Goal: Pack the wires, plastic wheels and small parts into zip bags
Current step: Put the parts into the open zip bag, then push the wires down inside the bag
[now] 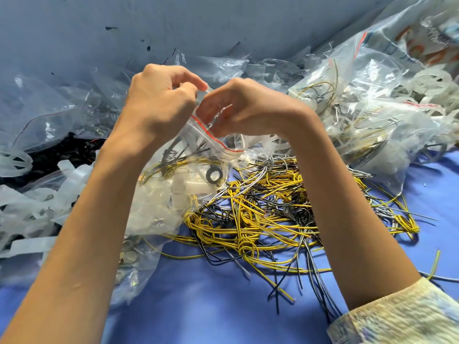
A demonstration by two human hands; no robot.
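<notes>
A clear zip bag (198, 155) with a red seal line hangs in the middle of the head view. It holds yellow and black wires, white plastic pieces and a dark ring (214, 175). My left hand (159, 100) pinches the bag's top edge on the left. My right hand (246, 108) pinches the same edge on the right, fingertips close to the left hand's. Below the bag a tangled heap of yellow, black and grey wires (268, 209) lies on the blue surface.
Filled zip bags (352, 115) with wires and white wheels are piled at the right. Empty clear bags (44, 120) lie at the left, with white plastic wheels and strips (37, 194) below them. A bag of small metal parts (129, 259) lies near my left forearm.
</notes>
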